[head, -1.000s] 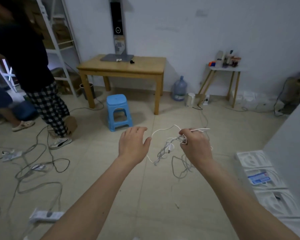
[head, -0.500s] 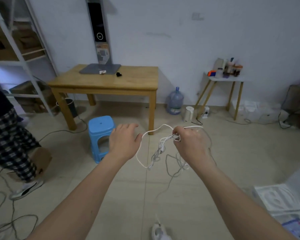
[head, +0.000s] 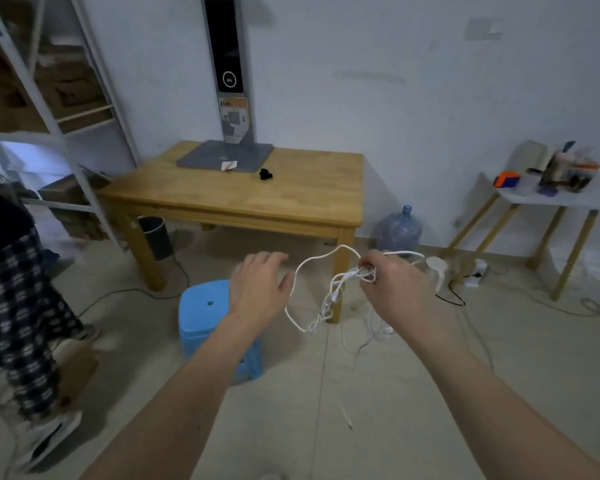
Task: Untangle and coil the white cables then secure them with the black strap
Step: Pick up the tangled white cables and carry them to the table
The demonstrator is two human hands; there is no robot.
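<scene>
So the counter (head: 291, 206) sits at about 12 o'clock, back against the wall. The strap (head: 266, 174) lies on it, just right of the flat stand base (head: 226, 156) at the back edge. The stool (head: 208, 317) is on the floor in front of the counter, around 10 o'clock, under the left hand (head: 258, 289). The cables (head: 333, 289) hang from the right hand (head: 395, 289) at 1 o'clock. Water jug (head: 399, 230) is right of the counter, side table (head: 548, 199) at 2 o'clock, shelving (head: 49, 98) at 10.
</scene>
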